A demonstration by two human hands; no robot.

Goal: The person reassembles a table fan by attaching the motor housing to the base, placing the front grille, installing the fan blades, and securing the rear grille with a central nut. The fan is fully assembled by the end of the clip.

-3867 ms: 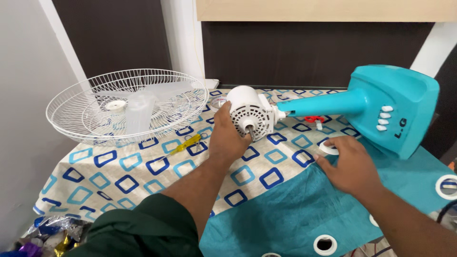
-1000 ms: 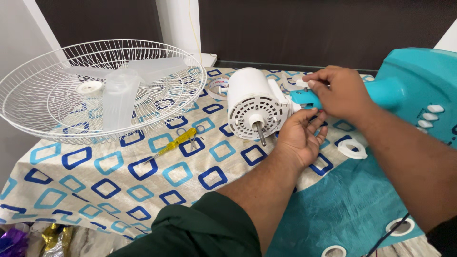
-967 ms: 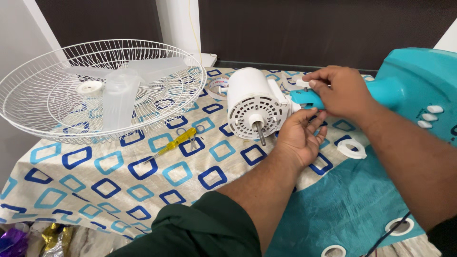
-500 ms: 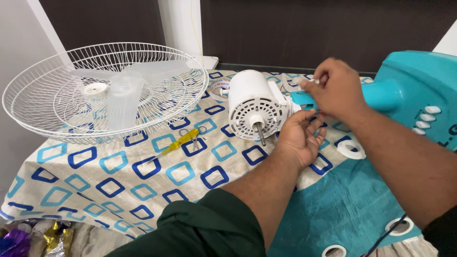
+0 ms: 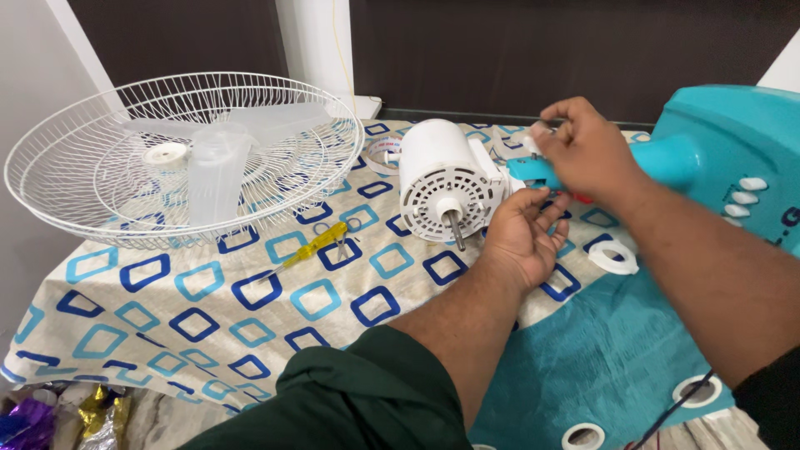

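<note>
Your motor (image 5: 450, 179) lies mid-table, its shaft toward you. The fan guard (image 5: 179, 158) sits to its left with the blade (image 5: 212, 162) in it, the screwdriver (image 5: 315, 247) lies between them nearer you, and the stand (image 5: 733, 167) lies to the right.

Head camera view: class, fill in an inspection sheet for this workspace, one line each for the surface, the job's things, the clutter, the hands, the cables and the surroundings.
Surface: table under a cream cloth with blue squares; a teal cloth with white eyelets lies over its right part.
Job's things: white fan motor lying on its side, shaft towards the camera, joined to the teal fan stand.
Clutter: white wire fan guard holding a translucent fan blade; yellow-handled screwdriver; white plastic ring; tape roll; foil wrappers.
Hands: left hand cupped under the motor's neck joint; right hand pinching a small white part above it.
Cables: dark cable, bottom right.
Surroundings: dark wall panels, white pillar.
</note>
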